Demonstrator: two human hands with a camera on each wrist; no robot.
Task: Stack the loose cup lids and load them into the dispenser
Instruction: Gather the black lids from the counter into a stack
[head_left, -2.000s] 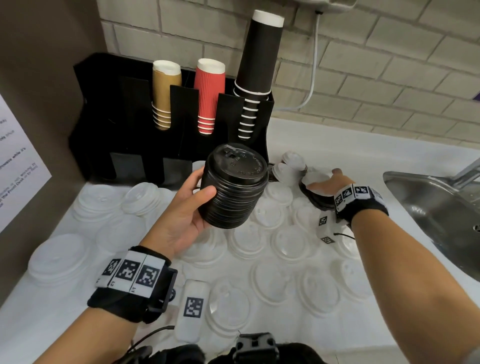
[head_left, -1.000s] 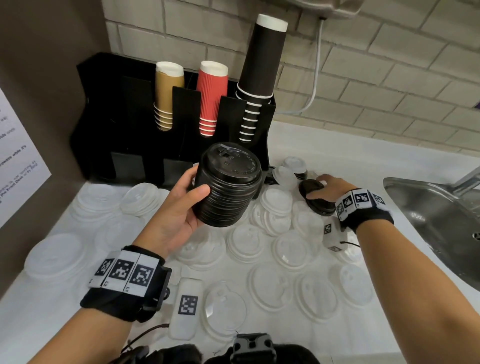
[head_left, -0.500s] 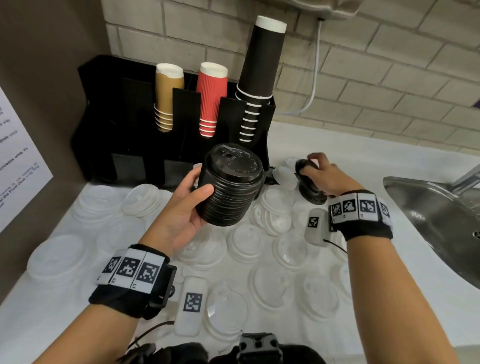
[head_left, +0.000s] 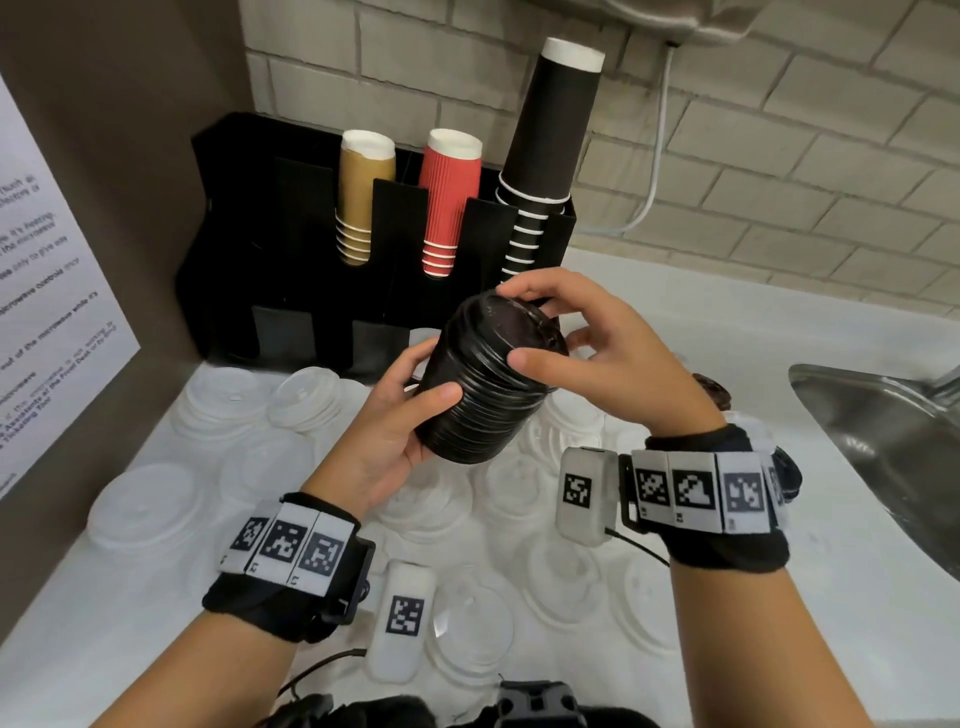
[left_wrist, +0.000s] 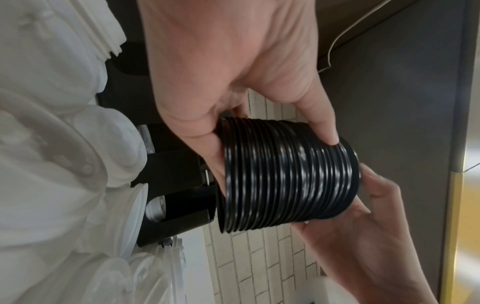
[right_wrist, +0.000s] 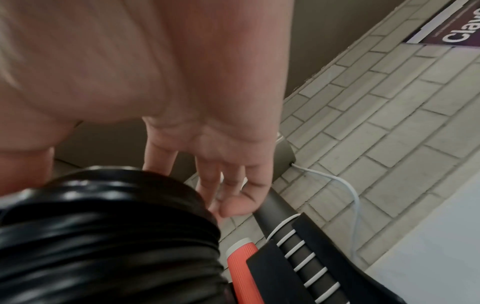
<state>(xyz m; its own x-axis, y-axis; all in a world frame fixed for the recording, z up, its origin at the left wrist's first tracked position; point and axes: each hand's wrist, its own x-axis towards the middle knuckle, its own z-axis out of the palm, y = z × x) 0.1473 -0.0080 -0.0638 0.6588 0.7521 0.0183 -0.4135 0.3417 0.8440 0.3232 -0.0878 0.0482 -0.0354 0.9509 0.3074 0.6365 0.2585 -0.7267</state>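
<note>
1. My left hand grips the stack of black lids round its lower half, thumb across the front and fingers behind. I judge this grip is meant to steady the column while the top is worked. The stack hangs tilted above the back middle of the counter, just in front of the black dispenser.
2. My right hand closes over the top of the stack, thumb on the near rim and fingertips curled round the far rim. It looks as if it is seating a top lid flush; I cannot tell from these views whether that lid is fully nested.
3. Clear lids lie scattered across the counter from the left edge to near the sink at the right edge, so there is little bare room to set anything down.
4. Cups fill the dispenser's upper slots. I cannot make out which lower bay is free.
5. A dark lid lies by the sink, behind my right wrist, apparently still to be collected.
</note>
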